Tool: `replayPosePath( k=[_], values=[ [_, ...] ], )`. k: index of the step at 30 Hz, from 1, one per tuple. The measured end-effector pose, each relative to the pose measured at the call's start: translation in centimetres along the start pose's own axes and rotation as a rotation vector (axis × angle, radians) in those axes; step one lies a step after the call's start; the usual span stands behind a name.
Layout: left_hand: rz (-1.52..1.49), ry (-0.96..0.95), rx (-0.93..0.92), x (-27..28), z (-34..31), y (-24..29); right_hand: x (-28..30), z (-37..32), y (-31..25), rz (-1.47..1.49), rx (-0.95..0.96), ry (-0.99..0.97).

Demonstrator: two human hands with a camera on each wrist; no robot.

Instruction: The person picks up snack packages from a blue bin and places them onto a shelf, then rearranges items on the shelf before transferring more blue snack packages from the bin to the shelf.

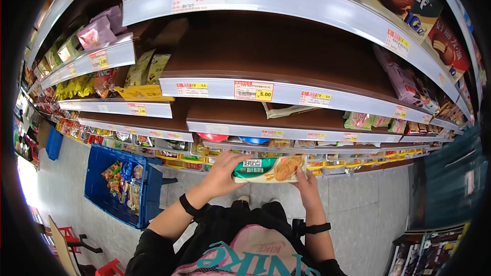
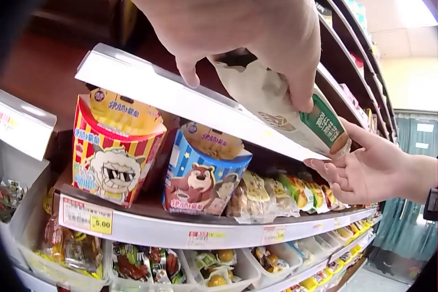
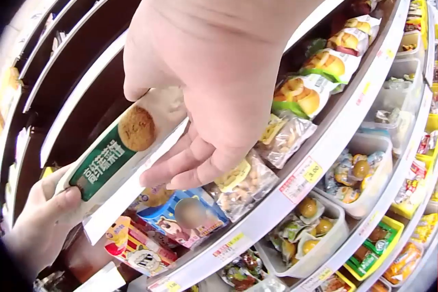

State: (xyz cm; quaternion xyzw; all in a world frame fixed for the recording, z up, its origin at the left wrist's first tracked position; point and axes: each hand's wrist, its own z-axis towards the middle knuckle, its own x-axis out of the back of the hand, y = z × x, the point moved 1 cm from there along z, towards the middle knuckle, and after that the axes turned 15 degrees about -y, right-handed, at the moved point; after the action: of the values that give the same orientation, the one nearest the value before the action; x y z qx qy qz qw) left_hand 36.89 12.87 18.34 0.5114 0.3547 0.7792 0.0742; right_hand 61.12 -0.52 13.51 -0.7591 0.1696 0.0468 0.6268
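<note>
A long biscuit packet [image 1: 268,169], cream and green with biscuits pictured on it, is held level in front of the body, its printed face towards the head camera. The left hand [image 1: 223,175] grips one end. At the other end the right hand [image 1: 308,188] holds it, thumb on the near face. In the left wrist view the packet [image 2: 263,97] slants beneath the left hand [image 2: 233,18], with the right hand's fingers [image 2: 342,169] at its far end. The right wrist view shows the right hand [image 3: 205,80] over one end and the left thumb on the other.
Shop shelves [image 1: 220,56] with price tags rise ahead. Red and blue snack cartons [image 2: 209,169] stand on a lower shelf, above clear bins [image 2: 219,264] of wrapped snacks. On the floor at left is a blue crate [image 1: 148,189] with several snack packs; red stools [image 1: 110,268] stand behind it.
</note>
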Motion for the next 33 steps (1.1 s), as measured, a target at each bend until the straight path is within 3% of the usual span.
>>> replayPosePath(
  k=[4,33],
  values=[
    [-0.069,-0.084,0.015,-1.4,-0.5,0.1,1.5,-1.9,0.0,-0.162,-0.076,0.013],
    [-0.136,-0.211,0.048,-2.5,-1.8,0.1,0.7,-5.0,0.9,-0.087,-0.146,-0.06]
  ],
)
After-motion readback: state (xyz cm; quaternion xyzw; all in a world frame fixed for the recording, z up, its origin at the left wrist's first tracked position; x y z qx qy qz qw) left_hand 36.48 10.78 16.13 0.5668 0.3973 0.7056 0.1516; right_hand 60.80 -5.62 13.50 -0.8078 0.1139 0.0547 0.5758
